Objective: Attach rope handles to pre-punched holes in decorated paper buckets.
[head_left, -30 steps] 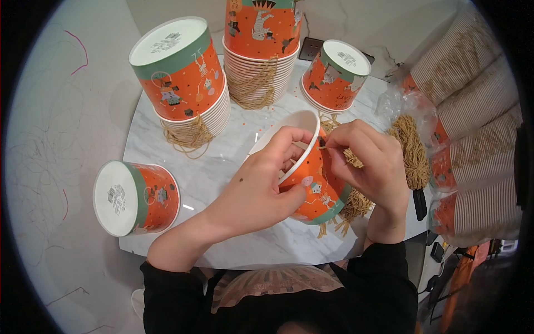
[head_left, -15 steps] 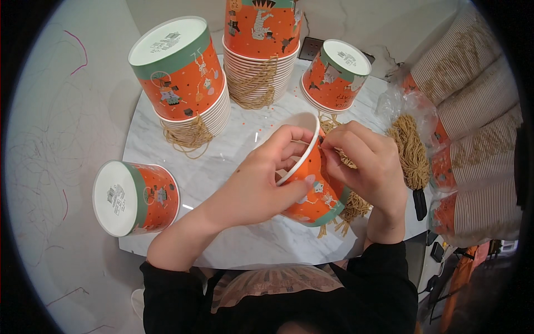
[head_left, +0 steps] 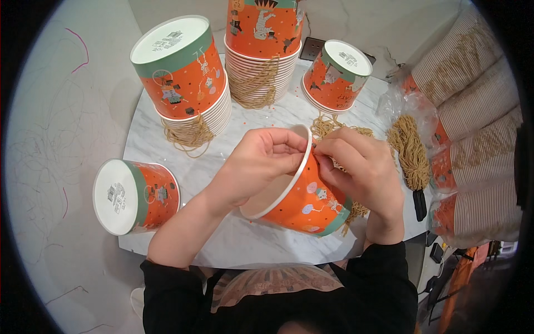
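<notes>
Scribbled pale wall [head_left: 72, 139], marbled tabletop [head_left: 239, 245]

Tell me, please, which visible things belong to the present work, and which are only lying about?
Likely part of the work:
orange bucket being handled
loose tan cords
thick tan cord bundle
stacked buckets draped with cords

Likely just lying about:
crumpled clear plastic
small black object near the bundle
</notes>
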Action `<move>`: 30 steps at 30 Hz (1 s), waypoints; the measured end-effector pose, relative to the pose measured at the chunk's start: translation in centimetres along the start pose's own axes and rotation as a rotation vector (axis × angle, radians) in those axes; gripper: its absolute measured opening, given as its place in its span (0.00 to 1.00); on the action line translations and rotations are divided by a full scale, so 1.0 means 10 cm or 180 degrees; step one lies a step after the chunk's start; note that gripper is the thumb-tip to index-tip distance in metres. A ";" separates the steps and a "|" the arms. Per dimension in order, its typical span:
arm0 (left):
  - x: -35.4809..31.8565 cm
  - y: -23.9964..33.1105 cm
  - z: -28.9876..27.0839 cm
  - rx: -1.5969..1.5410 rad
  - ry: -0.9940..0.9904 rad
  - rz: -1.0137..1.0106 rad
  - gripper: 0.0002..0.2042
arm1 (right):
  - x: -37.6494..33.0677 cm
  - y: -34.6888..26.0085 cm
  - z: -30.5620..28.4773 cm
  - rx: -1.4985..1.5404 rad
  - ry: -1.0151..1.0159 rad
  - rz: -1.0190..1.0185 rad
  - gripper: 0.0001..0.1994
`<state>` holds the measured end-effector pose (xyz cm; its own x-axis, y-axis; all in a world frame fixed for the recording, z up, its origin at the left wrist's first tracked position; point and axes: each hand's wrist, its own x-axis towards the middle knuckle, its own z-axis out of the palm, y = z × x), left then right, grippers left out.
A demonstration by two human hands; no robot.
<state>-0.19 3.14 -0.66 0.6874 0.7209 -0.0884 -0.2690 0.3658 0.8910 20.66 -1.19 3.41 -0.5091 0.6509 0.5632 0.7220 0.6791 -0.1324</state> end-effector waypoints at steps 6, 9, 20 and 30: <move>0.01 -0.09 0.02 0.0734 0.0175 0.0367 0.05 | 0.00 0.01 0.00 0.0069 -0.0101 0.0050 0.10; -0.06 -0.03 0.13 0.1872 0.0664 0.0724 0.03 | -0.01 0.06 -0.04 -0.0065 -0.0193 -0.0033 0.11; -0.18 0.02 0.25 0.3668 0.0713 0.2221 0.05 | -0.03 -0.01 -0.22 0.0741 -0.0439 0.0733 0.08; -0.36 0.10 0.38 0.3986 0.0828 0.1765 0.07 | 0.00 -0.09 -0.22 0.2295 -0.0368 0.1298 0.07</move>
<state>-0.39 -1.35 2.24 0.5103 0.7348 0.4469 0.4086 -0.6644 0.6258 21.05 -2.52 5.36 -0.3460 0.8967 0.2760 0.4032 0.4077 -0.8193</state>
